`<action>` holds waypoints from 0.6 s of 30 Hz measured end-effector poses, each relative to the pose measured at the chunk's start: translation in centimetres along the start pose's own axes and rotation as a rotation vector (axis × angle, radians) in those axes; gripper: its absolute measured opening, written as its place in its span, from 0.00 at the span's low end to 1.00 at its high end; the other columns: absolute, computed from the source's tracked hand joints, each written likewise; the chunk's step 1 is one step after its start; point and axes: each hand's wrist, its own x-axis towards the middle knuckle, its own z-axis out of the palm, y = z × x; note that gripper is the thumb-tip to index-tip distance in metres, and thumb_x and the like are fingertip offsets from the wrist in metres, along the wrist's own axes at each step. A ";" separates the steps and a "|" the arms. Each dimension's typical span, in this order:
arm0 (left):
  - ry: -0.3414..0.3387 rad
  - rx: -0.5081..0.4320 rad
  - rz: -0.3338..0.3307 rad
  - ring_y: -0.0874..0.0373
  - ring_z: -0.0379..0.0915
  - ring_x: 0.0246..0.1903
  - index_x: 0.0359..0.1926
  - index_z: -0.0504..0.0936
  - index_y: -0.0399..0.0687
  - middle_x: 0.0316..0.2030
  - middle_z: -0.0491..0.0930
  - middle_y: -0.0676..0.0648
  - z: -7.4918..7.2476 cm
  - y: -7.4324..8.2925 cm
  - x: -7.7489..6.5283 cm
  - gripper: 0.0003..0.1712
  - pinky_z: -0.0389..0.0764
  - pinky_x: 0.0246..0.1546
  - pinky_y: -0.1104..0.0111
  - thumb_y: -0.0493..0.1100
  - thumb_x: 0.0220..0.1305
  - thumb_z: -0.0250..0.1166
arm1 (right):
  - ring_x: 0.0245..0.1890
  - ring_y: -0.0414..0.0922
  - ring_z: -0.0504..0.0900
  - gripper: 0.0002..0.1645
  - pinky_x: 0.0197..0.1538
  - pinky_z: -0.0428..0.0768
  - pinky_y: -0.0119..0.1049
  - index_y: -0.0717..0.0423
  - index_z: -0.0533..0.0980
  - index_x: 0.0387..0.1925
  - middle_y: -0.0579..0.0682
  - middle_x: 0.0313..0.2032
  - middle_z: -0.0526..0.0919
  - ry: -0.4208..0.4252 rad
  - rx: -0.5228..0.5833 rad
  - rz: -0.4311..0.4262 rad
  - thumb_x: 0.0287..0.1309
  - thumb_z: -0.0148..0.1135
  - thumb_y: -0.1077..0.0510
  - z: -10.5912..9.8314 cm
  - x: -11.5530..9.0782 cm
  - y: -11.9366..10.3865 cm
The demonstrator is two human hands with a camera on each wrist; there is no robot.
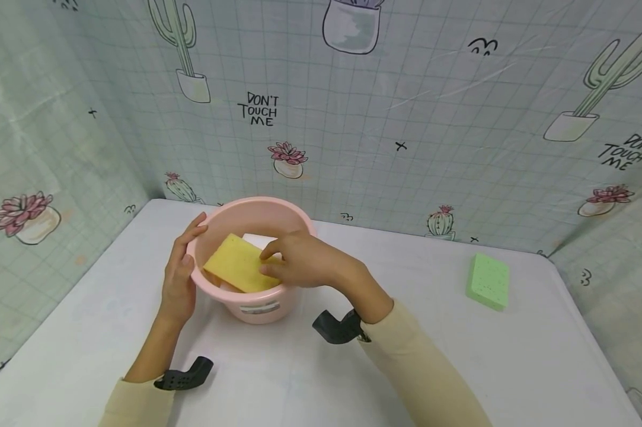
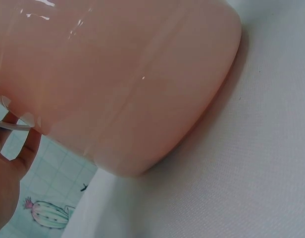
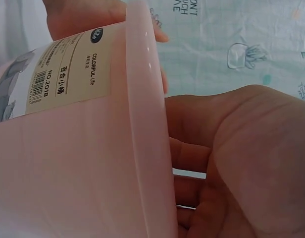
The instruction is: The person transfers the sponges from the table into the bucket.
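A pink plastic bucket (image 1: 246,217) stands upright on the white table. My left hand (image 1: 181,276) grips its rim at the left, fingers along the edge. Inside lies a tilted yellow sponge (image 1: 235,263), partly over a white piece (image 1: 258,239). Over the right side of the rim reaches my right hand (image 1: 310,261), pinching the sponge's right edge between thumb and fingers. In the right wrist view, the bucket's wall hides the fingertips of the right hand (image 3: 251,158). The left wrist view shows the bucket's smooth side (image 2: 123,79) and the left hand (image 2: 11,168) at its rim.
A light green sponge (image 1: 488,281) lies alone on the right part of the white table (image 1: 406,284). Behind and at both sides hangs a cactus-print curtain (image 1: 353,118). A black wrist mount (image 1: 337,327) sits below the right hand, near the bucket.
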 end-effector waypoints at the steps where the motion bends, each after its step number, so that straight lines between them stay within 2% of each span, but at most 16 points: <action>1: -0.002 0.000 -0.001 0.50 0.47 0.70 0.65 0.65 0.41 0.71 0.54 0.49 0.0 0.0 0.0 0.30 0.61 0.63 0.71 0.51 0.68 0.47 | 0.39 0.38 0.76 0.18 0.43 0.73 0.29 0.56 0.79 0.52 0.44 0.47 0.81 0.010 0.013 -0.001 0.66 0.56 0.53 -0.1 0.0 0.0; 6: -0.004 0.004 -0.010 0.50 0.47 0.70 0.66 0.65 0.42 0.71 0.54 0.50 0.0 0.1 0.0 0.30 0.60 0.64 0.69 0.51 0.68 0.46 | 0.48 0.42 0.77 0.18 0.50 0.74 0.32 0.56 0.78 0.53 0.45 0.50 0.81 0.094 0.039 -0.003 0.65 0.57 0.53 -0.6 -0.7 0.0; 13: 0.005 -0.005 -0.002 0.51 0.47 0.70 0.65 0.65 0.42 0.71 0.54 0.51 0.1 0.1 0.1 0.30 0.61 0.63 0.70 0.52 0.67 0.47 | 0.40 0.37 0.75 0.17 0.41 0.76 0.32 0.49 0.79 0.53 0.40 0.46 0.81 0.276 0.082 0.007 0.64 0.58 0.54 -1.3 -2.7 1.0; 18: 0.009 -0.002 -0.001 0.50 0.47 0.70 0.66 0.66 0.42 0.71 0.54 0.50 0.1 -0.1 0.0 0.30 0.62 0.62 0.72 0.52 0.67 0.47 | 0.38 0.38 0.75 0.16 0.42 0.78 0.35 0.53 0.79 0.52 0.44 0.45 0.82 0.408 0.090 -0.034 0.65 0.58 0.55 -1.2 -4.5 2.6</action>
